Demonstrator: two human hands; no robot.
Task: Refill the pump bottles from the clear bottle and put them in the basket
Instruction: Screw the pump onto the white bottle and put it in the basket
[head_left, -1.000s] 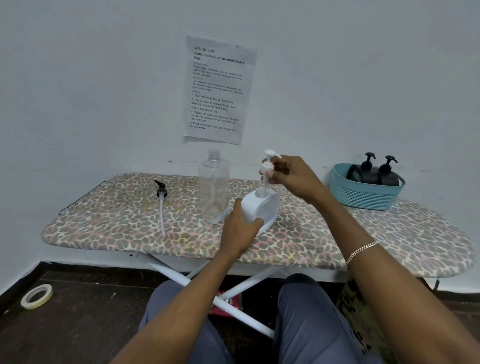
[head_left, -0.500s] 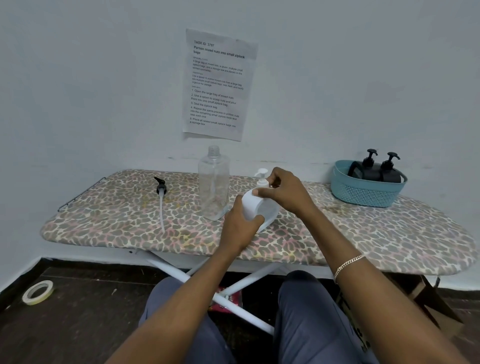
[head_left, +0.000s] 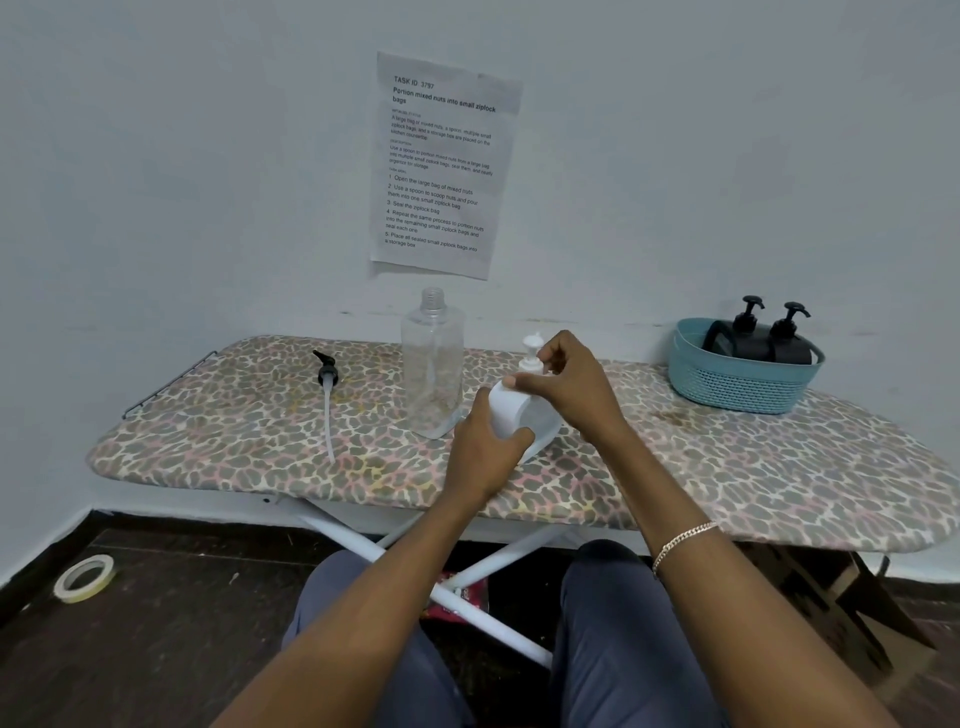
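The left hand (head_left: 485, 452) grips the white bottle (head_left: 511, 413) by its body, and the pump (head_left: 531, 349), lifted clear a second ago, now sits down in its neck, so closing looks nearly done. The right hand (head_left: 569, 387) arches over it, fingers pinching the pump collar; the clear bottle (head_left: 434, 364) stands just left, the basket (head_left: 737, 387) well off right.

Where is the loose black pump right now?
In the head view the black pump lies on the ironing board's left part, just left of the clear bottle.
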